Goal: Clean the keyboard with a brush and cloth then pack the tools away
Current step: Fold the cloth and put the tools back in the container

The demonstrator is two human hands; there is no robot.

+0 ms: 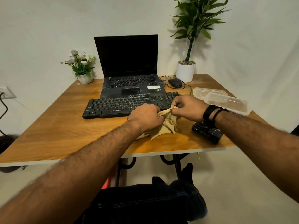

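Observation:
A black external keyboard [116, 105] lies across the middle of the wooden table [64, 131], in front of an open laptop. Just in front of its right end sits a tan cloth [168, 125], bunched up with its lower part resting on the table. My left hand [146, 118] is closed on the cloth's left part. My right hand [187, 109] pinches its upper edge between thumb and fingers, slightly raised. A black brush-like tool [207, 132] lies on the table under my right wrist. No other brush is visible.
An open black laptop [127, 68] with a dusty deck stands behind the keyboard. A wired mouse [175, 82] and a white plant pot [185, 71] are at the back right, a flower pot [85, 77] at the back left. Two clear plastic containers [226, 101] lie at the right edge.

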